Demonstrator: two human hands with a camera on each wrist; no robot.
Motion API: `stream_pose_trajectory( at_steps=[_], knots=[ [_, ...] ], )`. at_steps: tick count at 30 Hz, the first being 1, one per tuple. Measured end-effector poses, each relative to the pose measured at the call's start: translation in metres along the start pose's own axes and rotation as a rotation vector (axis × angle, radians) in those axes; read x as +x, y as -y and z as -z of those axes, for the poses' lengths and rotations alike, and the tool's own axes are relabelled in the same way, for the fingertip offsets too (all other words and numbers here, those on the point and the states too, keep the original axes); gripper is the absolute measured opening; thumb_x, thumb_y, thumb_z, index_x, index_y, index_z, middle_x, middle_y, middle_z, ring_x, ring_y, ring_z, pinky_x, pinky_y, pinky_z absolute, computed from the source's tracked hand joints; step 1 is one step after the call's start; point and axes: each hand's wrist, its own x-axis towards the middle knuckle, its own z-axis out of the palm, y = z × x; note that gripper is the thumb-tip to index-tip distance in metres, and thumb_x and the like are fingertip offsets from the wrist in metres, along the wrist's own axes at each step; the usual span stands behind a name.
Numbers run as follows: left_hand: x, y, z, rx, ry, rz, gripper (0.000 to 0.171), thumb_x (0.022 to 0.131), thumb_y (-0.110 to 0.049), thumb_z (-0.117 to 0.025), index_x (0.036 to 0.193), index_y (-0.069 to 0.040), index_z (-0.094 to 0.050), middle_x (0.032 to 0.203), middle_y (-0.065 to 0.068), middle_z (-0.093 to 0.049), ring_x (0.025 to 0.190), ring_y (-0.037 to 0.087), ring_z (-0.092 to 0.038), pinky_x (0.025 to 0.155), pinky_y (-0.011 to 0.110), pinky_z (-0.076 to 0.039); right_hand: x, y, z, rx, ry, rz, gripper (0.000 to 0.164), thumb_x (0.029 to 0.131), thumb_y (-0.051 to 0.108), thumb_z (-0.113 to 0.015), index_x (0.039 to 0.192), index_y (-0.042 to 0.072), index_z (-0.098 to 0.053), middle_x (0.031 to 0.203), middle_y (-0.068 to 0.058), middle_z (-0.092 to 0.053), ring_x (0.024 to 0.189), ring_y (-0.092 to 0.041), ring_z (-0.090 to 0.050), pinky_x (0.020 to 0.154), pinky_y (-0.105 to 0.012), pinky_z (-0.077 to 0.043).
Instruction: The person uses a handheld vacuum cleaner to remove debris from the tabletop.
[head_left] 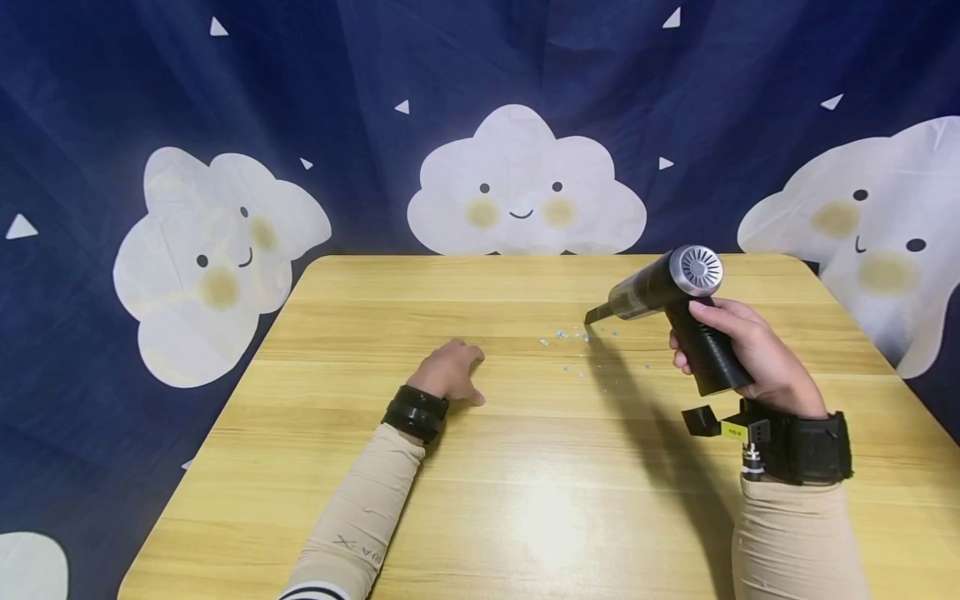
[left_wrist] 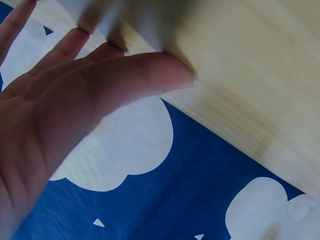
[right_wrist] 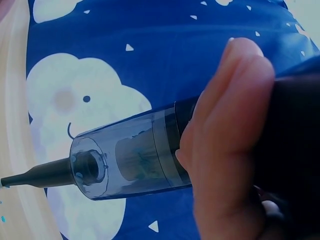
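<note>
My right hand (head_left: 738, 337) grips the black handle of a handheld vacuum cleaner (head_left: 675, 283). Its narrow nozzle (right_wrist: 45, 175) slants down to the left, the tip right at the tabletop among small blue and white paper-like scraps (head_left: 561, 334). Through the clear dust cup (right_wrist: 125, 155) in the right wrist view, a filter and some bluish bits show. The fingers (right_wrist: 225, 135) wrap round the handle. My left hand (head_left: 450, 371) rests on the table left of the scraps, fingers spread and relaxed, holding nothing; in the left wrist view the thumb (left_wrist: 145, 72) extends over the wood.
The light wooden table (head_left: 337, 500) spans the foreground, its far edge close to a dark blue curtain (head_left: 480, 50) printed with smiling clouds. More scraps (head_left: 580, 373) lie nearer the person. Each wrist wears a black strap (head_left: 817, 446), the right one with a small camera mount.
</note>
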Motion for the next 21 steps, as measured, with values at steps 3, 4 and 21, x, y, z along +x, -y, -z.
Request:
stream_pose_trajectory(
  at_steps=[3,4,21],
  knots=[
    [0.0001,0.0004,-0.0001,0.003,-0.004,-0.002,0.076,0.066,-0.027,-0.086,0.132,-0.012,-0.052,0.145,0.018,-0.039,0.129,0.036,-0.04,0.103,0.052,-0.037,-0.0008,0.0001,0.001,0.013,-0.002,0.007,0.028,0.105,0.008,-0.022,0.112,-0.004,-0.046,0.087,-0.014,-0.065,0.072,-0.022,-0.067,0.064,-0.029,-0.058],
    [0.0001,0.0005,-0.0003,0.004,-0.005,-0.003,0.076,0.066,-0.027,-0.086,0.132,-0.012,-0.052,0.145,0.019,-0.039,0.129,0.036,-0.039,0.103,0.052,-0.037,-0.0011,0.0,0.0013,0.019,-0.001,0.009,0.028,0.105,0.008,-0.022,0.113,-0.004,-0.046,0.087,-0.014,-0.065,0.072,-0.023,-0.067,0.064,-0.029,-0.058],
    [0.0,0.0004,-0.0002,0.006,-0.006,-0.001,0.077,0.065,-0.027,-0.086,0.132,-0.013,-0.051,0.145,0.018,-0.039,0.128,0.036,-0.04,0.103,0.053,-0.036,-0.0084,0.0062,0.0054,0.037,-0.001,0.013,0.03,0.105,0.009,-0.02,0.113,-0.002,-0.047,0.088,-0.014,-0.066,0.074,-0.022,-0.068,0.066,-0.028,-0.058]
  ],
)
